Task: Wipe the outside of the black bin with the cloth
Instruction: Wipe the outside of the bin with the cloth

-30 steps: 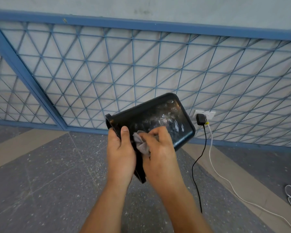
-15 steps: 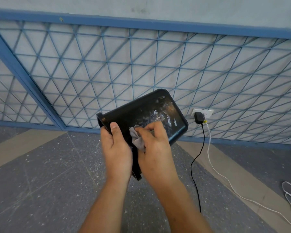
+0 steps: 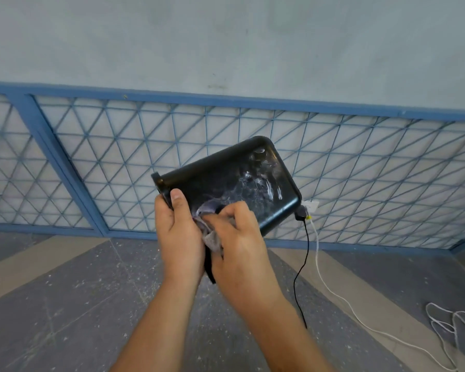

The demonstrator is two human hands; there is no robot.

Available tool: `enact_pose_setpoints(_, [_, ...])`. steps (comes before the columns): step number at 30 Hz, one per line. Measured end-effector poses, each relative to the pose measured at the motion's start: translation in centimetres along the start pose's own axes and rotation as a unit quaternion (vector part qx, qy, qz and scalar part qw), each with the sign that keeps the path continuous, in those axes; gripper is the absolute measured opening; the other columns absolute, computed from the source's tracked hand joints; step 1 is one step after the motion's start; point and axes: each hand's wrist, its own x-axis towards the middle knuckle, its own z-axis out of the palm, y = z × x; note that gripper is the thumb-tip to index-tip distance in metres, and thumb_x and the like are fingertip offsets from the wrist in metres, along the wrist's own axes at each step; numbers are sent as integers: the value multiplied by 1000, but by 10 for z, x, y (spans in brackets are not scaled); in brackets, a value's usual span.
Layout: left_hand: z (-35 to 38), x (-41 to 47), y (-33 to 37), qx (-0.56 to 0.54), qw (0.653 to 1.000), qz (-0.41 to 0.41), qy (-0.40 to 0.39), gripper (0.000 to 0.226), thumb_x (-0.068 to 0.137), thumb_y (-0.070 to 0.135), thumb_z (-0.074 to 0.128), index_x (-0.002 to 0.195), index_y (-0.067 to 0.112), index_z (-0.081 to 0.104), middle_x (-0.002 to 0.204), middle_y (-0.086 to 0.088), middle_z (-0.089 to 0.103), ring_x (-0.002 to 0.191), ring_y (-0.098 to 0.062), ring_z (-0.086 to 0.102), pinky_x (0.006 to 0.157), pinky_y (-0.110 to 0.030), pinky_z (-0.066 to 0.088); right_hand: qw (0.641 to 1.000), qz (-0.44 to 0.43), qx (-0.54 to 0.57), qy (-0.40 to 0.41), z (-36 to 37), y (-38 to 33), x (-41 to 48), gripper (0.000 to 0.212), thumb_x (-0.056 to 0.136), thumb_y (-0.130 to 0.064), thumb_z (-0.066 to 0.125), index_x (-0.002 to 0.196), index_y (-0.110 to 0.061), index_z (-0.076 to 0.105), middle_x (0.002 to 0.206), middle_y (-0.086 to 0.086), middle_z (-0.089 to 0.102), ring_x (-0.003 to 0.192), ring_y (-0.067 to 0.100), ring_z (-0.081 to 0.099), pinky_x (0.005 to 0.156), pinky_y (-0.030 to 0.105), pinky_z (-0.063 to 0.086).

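The fingers (image 3: pixel 227 214) of the right hand (image 3: pixel 239 253) are curling round a small grey crumpled cloth (image 3: pixel 212 238) and pressing it against the outer wall of a glossy black plastic bin (image 3: pixel 226 178). The left hand (image 3: pixel 179 234) is gripping the bin at its rim end, thumb laid on the wall; its other fingers are hidden behind. The bin is hanging in the air on its side, base pointing towards the blue wire-mesh wall panel (image 3: pixel 118 157), above the speckled grey floor (image 3: pixel 65 304). Whitish smears are showing near the base.

Handling, as judged: the bin is light and stiff, since one hand is carrying it; the smeared gloss is probably slippery, so the moulded rim is the safest hold.

Count: one bin, one cloth, two hands, one black cable (image 3: pixel 301 264), one white cable (image 3: pixel 333 291).
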Motion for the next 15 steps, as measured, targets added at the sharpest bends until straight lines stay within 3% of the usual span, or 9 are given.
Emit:
enact_pose_setpoints(3, [1,-11,33,8,1000,22,-12,21,112,39,45,106,32,64,100,7,75,98,-12,72,88,-39,57,998,34,10,51,-24,-12,2,45,86,4,70,129,-11,69,117,0,49,104,21,55,86,38,55])
enact_pose_setpoints(6, [10,-21,62,17,999,43,-22,23,112,40,45,112,28,64,104,6,76,101,-13,73,92,-41,58,995,33,7,97,-45,-30,23,47,85,6,68,130,-8,69,118,4,49,105,23,54,93,39,53])
enact_pose_setpoints(11, [27,-12,94,17,998,66,-18,21,111,38,46,105,30,65,100,4,73,97,-13,71,97,-49,58,998,-37,3,58,-68,-44,18,50,85,8,70,132,-7,66,118,2,48,104,22,54,86,35,55])
enact_pose_setpoints(13, [37,-5,96,30,997,64,-25,22,112,38,45,107,29,63,99,6,72,94,-9,71,97,-47,59,998,-4,13,64,-76,-26,19,44,89,3,72,131,-9,68,116,-1,47,103,17,55,88,31,55])
enact_pose_setpoints(15, [49,5,91,35,997,62,-38,21,111,42,45,107,32,64,101,3,73,98,-14,73,96,-51,59,995,32,2,96,-78,-2,39,43,90,1,74,131,-10,69,117,-2,48,105,15,55,91,30,54])
